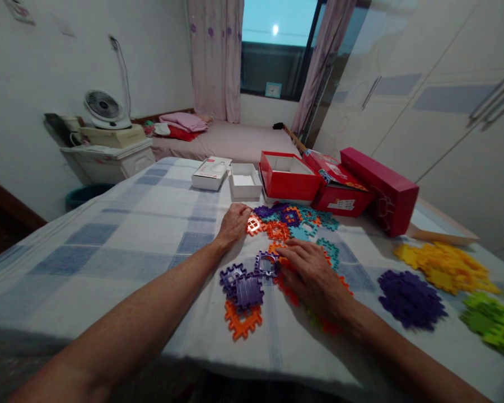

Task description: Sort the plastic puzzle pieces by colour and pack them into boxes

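My left hand (pixel 234 223) is at the pile's left edge, its fingers bent in against an orange interlocking tile (pixel 254 224) with a window pattern. My right hand (pixel 308 271) lies palm down over orange tiles, fingers stretched out; it hides part of what is beneath. Between the hands and farther back are more toothed plastic tiles: a dark purple one (pixel 291 216), an orange one (pixel 278 230) and teal ones (pixel 328 252). A purple frame tile (pixel 266 264) lies just left of my right fingertips. Nearer me, a ridged purple tile (pixel 248 291) overlaps an orange tile (pixel 243 322).
Right of my right arm lie heaps of purple tiles (pixel 411 299), yellow tiles (pixel 449 267) and green tiles (pixel 493 322). Along the back stand a white box (pixel 211 173), an open white tray (pixel 246 187), an open red box (pixel 292 187) and a tall dark-red box (pixel 380 190).
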A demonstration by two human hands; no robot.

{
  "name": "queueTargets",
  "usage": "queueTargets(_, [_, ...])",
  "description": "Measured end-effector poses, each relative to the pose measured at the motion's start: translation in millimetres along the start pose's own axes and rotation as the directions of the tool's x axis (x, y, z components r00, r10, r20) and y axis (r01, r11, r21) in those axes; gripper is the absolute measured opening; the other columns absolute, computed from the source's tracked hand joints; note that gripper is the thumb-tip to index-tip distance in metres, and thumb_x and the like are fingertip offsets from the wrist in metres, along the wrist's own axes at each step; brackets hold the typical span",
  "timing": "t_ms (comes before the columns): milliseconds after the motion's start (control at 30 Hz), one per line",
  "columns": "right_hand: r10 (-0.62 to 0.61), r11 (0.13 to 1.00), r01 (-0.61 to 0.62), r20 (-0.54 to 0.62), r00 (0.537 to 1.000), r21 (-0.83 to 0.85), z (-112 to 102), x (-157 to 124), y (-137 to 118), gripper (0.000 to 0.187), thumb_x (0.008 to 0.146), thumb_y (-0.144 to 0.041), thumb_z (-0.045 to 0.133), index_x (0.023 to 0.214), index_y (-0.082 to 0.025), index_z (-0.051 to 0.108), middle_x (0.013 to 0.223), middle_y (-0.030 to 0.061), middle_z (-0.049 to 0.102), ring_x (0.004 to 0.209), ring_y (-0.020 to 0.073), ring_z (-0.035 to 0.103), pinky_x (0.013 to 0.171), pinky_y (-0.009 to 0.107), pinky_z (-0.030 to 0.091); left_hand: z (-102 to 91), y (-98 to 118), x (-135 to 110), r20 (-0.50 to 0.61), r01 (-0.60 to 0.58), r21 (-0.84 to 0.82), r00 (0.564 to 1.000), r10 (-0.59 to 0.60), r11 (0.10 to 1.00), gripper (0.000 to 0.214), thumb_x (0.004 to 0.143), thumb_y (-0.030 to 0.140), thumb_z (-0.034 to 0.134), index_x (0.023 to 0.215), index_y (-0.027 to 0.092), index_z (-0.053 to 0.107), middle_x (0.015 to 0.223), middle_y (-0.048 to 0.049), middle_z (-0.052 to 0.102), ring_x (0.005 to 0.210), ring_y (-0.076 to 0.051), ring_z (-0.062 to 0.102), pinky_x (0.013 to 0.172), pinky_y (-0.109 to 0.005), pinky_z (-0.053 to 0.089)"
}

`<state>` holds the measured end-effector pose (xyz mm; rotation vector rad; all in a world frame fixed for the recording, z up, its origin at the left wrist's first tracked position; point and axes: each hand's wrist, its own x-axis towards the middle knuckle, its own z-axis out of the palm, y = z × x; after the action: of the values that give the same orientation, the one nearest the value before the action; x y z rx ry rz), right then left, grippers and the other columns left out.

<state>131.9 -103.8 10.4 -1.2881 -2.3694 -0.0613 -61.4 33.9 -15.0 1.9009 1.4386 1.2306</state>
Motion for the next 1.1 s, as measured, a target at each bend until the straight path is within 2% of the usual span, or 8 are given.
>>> queueTargets(133, [0.017, 1.000, -0.017, 0.016, 1.000, 0.005, -5, 5, -7, 0.035, 0.088, -0.028, 0.052, 0.122, -0.020, 0.054, 0.120, 0.0102, 0.061, 0.118, 0.0255, 0.048, 0.099, 0.046, 0.036, -0.1, 1, 0, 0.015, 0.003, 0.017, 1.000, -0.003, 1.000, 0.029, 0.083, 0.024, 0.041, 0.082, 0.018, 0.069, 0.095, -0.0065, 0.067, 0.099, -0.019, 0.058, 0.093, -0.030, 0.043])
queueTargets(267, [-0.006, 0.999, 0.011, 0.149, 0.989, -0.030, -2, 15, -23, 0.044, 0.081, -0.029, 0.060, 0.124, -0.021, 0.053, 0.125, 0.0109, 0.058, 0.123, 0.0301, 0.042, 0.100, 0.051, 0.032, 0.3, 1, 1, 0.015, 0.001, 0.024, 1.000, -0.001, 1.000, 0.028, 0.084, 0.024, 0.041, 0.081, 0.018, 0.068, 0.095, -0.0054, 0.066, 0.101, -0.019, 0.057, 0.095, -0.029, 0.041])
queueTargets(367, [0.006, 0.999, 0.003, 0.231, 0.973, -0.036, 6, 25, -24, 0.039, 0.081, -0.024, 0.059, 0.120, -0.019, 0.056, 0.120, 0.0125, 0.060, 0.118, 0.0304, 0.046, 0.098, 0.050, 0.034, 0.4, 0, 1, 0.011, 0.001, 0.021, 1.000, -0.001, 1.000, 0.027, 0.084, 0.023, 0.041, 0.081, 0.018, 0.068, 0.095, -0.0056, 0.065, 0.102, -0.019, 0.056, 0.095, -0.029, 0.041])
queueTargets(567, [0.073, 0.996, -0.077, 0.065, 0.995, 0.048, 2, 33, -20, 0.033, 0.091, -0.016, 0.038, 0.114, -0.019, 0.062, 0.107, 0.0116, 0.063, 0.100, 0.0248, 0.053, 0.087, 0.043, 0.042, 1.2, 1, 0, 0.017, 0.007, 0.015, 1.000, -0.007, 1.000, 0.028, 0.085, 0.022, 0.041, 0.079, 0.018, 0.068, 0.091, -0.0055, 0.065, 0.099, -0.019, 0.057, 0.093, -0.028, 0.042])
queueTargets(700, [0.034, 0.991, -0.052, 0.147, 0.989, 0.121, -6, 28, -44, 0.036, 0.093, -0.029, 0.040, 0.124, -0.020, 0.056, 0.124, 0.0111, 0.057, 0.115, 0.0259, 0.049, 0.096, 0.046, 0.039, 1.0, 2, 1, 0.013, 0.012, 0.017, 1.000, -0.012, 1.000, 0.027, 0.084, 0.022, 0.042, 0.079, 0.018, 0.069, 0.091, -0.0059, 0.065, 0.099, -0.019, 0.058, 0.094, -0.030, 0.042])
queueTargets(867, [0.067, 0.990, -0.104, 0.328, 0.942, 0.096, 3, 20, -73, 0.086, 0.073, -0.066, 0.058, 0.140, -0.017, 0.038, 0.146, 0.0191, 0.033, 0.131, 0.0397, 0.030, 0.101, 0.057, 0.031, 1.0, 3, 0, 0.009, 0.011, -0.007, 1.000, -0.011, 1.000, 0.028, 0.084, 0.021, 0.043, 0.078, 0.017, 0.070, 0.091, -0.0058, 0.066, 0.097, -0.018, 0.059, 0.093, -0.027, 0.043])
queueTargets(900, [0.056, 0.993, -0.088, 0.338, 0.940, 0.082, 6, 21, -75, 0.086, 0.072, -0.065, 0.060, 0.140, -0.017, 0.039, 0.145, 0.0185, 0.035, 0.131, 0.0398, 0.031, 0.101, 0.057, 0.031, 1.1, 3, 0, 0.009, 0.010, -0.005, 1.000, -0.010, 1.000, 0.028, 0.084, 0.021, 0.043, 0.078, 0.017, 0.070, 0.092, -0.0059, 0.066, 0.097, -0.018, 0.059, 0.093, -0.027, 0.043])
queueTargets(1100, [-0.025, 0.999, 0.011, 0.337, 0.941, 0.045, 7, 36, -69, 0.039, 0.085, -0.035, 0.055, 0.120, -0.020, 0.055, 0.118, 0.0092, 0.059, 0.111, 0.0260, 0.047, 0.095, 0.043, 0.040, 1.4, 4, 0, 0.019, 0.016, 0.052, 1.000, -0.017, 0.999, 0.027, 0.085, 0.019, 0.042, 0.080, 0.016, 0.069, 0.092, -0.0059, 0.066, 0.100, -0.018, 0.058, 0.095, -0.028, 0.042])
